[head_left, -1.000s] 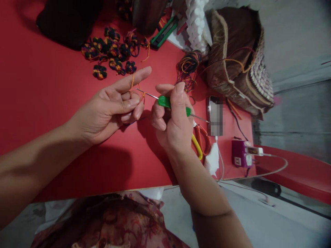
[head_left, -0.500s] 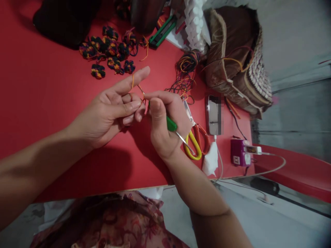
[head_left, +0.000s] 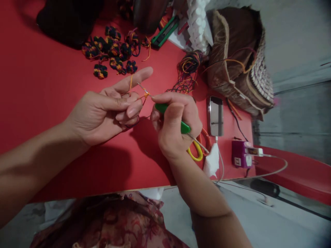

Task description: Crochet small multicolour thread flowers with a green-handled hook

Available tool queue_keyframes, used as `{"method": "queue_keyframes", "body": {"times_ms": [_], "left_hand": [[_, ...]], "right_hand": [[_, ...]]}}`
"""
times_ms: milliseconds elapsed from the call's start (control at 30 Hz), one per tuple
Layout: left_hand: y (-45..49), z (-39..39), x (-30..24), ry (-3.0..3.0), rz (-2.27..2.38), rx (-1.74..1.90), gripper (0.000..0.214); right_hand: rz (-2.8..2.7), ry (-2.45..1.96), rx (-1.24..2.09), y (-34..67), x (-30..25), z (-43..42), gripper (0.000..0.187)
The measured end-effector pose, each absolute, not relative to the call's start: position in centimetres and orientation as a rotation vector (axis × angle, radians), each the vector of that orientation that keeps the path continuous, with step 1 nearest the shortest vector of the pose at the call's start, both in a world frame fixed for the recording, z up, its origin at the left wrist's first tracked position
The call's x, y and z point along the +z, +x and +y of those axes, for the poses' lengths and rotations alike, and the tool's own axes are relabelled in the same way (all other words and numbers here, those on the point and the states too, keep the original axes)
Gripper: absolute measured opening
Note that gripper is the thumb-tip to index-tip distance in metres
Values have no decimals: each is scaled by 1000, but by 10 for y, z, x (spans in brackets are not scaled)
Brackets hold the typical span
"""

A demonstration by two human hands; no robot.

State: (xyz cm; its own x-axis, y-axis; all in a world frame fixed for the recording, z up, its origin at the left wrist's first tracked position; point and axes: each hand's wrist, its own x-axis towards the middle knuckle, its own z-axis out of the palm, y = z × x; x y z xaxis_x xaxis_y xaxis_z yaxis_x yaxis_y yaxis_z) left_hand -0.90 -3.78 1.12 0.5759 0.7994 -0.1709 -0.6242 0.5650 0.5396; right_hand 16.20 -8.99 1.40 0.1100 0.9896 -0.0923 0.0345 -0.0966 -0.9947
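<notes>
My right hand (head_left: 178, 124) is closed around the green handle of a crochet hook (head_left: 185, 128), whose thin metal tip points up-left towards my other hand. An orange loop of yarn (head_left: 146, 94) sits on the hook's shaft. My left hand (head_left: 111, 106) pinches the yarn between thumb and fingers, its index finger stretched out with an orange strand over it. Dark yarn hangs below the left fingers. Beyond the hands lie several small crocheted flowers (head_left: 113, 48) in dark, orange and purple yarn. A loose yarn ball (head_left: 190, 62) rests to the right, its strands tangled towards me.
Scissors with yellow and orange handles (head_left: 198, 151) lie partly under my right hand. A phone (head_left: 215, 116) on a cable, white crumpled paper (head_left: 212, 162) and a purple adapter (head_left: 240, 153) are at the right. A green cutter (head_left: 165, 32) and brown bag (head_left: 232, 51) stand farther back.
My right hand has moved right, away from the left, drawing the hook and its orange loop out from the left fingertips. The left thumb and fingers have shifted slightly.
</notes>
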Motion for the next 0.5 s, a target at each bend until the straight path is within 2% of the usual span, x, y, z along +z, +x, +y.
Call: {"method": "queue_keyframes", "body": {"times_ms": [133,267,367,500], "left_hand": [[-16,-32,12,452,432,801,60],[-18,-27,12,428,425,760,51],[-18,-26,13,394,464,770,51],[-19,-25,14,325,442,755,55]], "right_hand": [[-980,-1301,1004,150,22,-85,42],[-1041,-1277,854,148,23,-80,53],[-1043,-1332,794,148,22,-78,59],[-986,-1265,814,148,23,-75,54]]}}
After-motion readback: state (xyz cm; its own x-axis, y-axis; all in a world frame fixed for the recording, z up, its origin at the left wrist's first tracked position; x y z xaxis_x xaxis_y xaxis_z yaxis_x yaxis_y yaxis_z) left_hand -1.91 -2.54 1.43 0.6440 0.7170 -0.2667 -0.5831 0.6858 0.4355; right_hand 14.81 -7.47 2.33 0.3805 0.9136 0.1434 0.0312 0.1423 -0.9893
